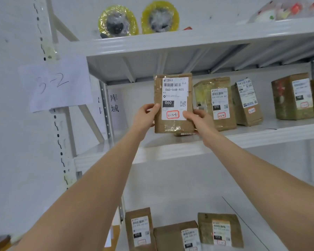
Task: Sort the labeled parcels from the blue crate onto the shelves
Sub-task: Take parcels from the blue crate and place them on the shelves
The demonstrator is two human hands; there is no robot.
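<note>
Cardboard parcel (173, 104) upright, our left hand (145, 115) and right hand (198, 121) pinching its lower sides, equally near, shelf (170, 153) just beyond it.

Above you, the top shelf (188, 38) carries two plastic-wrapped yellow rolls (118, 21) side by side at its left, and a clear bag (288, 8) at its right. On the middle shelf (188, 151) you have four brown boxes (216, 104) standing upright in a row on the right, labels facing you. The 060 parcel (173, 104) is upright at the row's left end; whether it rests on the board cannot be told. Below you, the bottom shelf (207, 205) holds three labelled packets (220, 230) in a row.
</note>
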